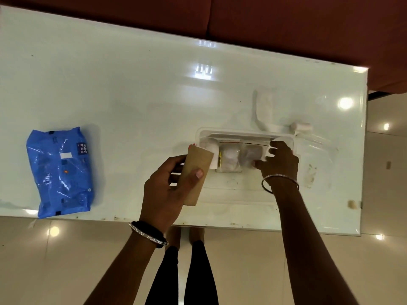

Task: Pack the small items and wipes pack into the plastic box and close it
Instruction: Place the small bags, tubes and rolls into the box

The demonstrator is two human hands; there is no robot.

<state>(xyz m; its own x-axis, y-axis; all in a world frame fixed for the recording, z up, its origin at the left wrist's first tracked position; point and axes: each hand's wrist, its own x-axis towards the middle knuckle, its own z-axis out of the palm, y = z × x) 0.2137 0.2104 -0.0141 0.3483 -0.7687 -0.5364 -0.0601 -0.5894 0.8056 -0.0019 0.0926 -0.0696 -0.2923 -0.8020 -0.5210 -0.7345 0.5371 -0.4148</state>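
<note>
A clear plastic box (237, 194) lies open on the white table, right of centre, with several small bagged items (230, 158) along its far side. My left hand (164, 190) grips a brown cardboard roll (196, 175) at the box's left edge. Inside the box at its right end, my right hand (279, 161) closes on a white item (272, 148). The blue wipes pack (60, 171) rests far left near the table's front edge.
A white flat packet (264, 108) and a small white roll (301, 127) lie behind the box. A clear plastic sheet, maybe the lid, (317, 148) sits to its right. Table edges (361, 150) run close at right and front. A dark red sofa (286, 25) stands beyond.
</note>
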